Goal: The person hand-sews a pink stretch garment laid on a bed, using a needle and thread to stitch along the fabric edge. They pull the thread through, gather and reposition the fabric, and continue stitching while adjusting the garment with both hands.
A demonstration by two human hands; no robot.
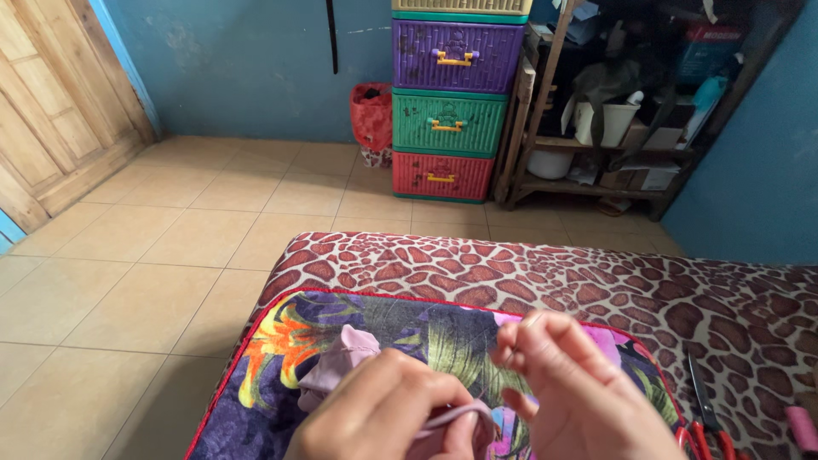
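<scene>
**Pinching the lilac cloth**

My left hand (pixel 383 409) pinches the lilac cloth (pixel 341 362) near me on the flowered cushion (pixel 281 341); my right hand (pixel 579 392) closes its fingertips beside it. I judge short, tight grips work best. Scissors (pixel 703 409) lie right.

Atop the mattress (pixel 596 281): a cushion (pixel 400 332) at its near left, scissors (pixel 705 409) to the right of that, a thread spool (pixel 801 426) further right. Beyond the mattress, against the wall: drawer tower (pixel 450 102), bag (pixel 372 119) left of it, shelf rack (pixel 613 111) right. Far left: door (pixel 51 94).
</scene>
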